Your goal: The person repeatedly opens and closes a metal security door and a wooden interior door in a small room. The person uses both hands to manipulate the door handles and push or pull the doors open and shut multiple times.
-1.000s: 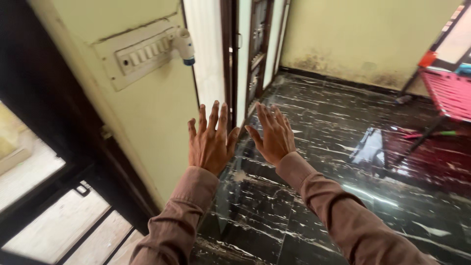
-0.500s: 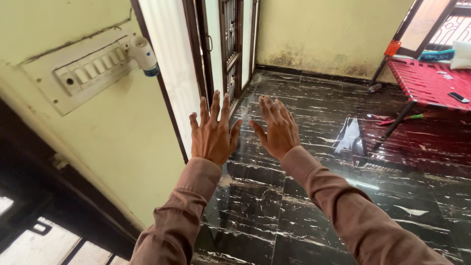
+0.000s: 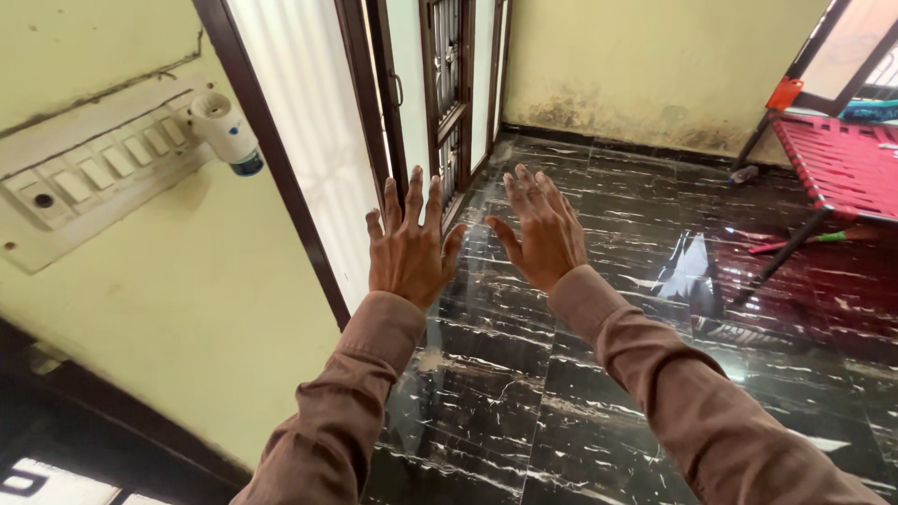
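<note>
My left hand (image 3: 408, 245) and my right hand (image 3: 543, 231) are stretched out side by side in front of me, backs up, fingers spread. Neither holds or touches anything. Both arms wear brown sleeves. Below them lies a glossy black marble floor (image 3: 524, 393). Closest to my left hand is the dark brown door frame (image 3: 281, 178) beside a yellow wall.
A white switch panel (image 3: 84, 178) with a plugged-in white device (image 3: 224, 131) is on the left wall. Brown grilled doors (image 3: 449, 84) stand ahead. A red woven cot (image 3: 842, 159) stands at the right, with a red and green stick (image 3: 795, 245) on the floor.
The view has swung left and forward; the switch panel slid toward the left edge and the doors came closer. Both hands stay open and outstretched, slightly higher in the frame.
</note>
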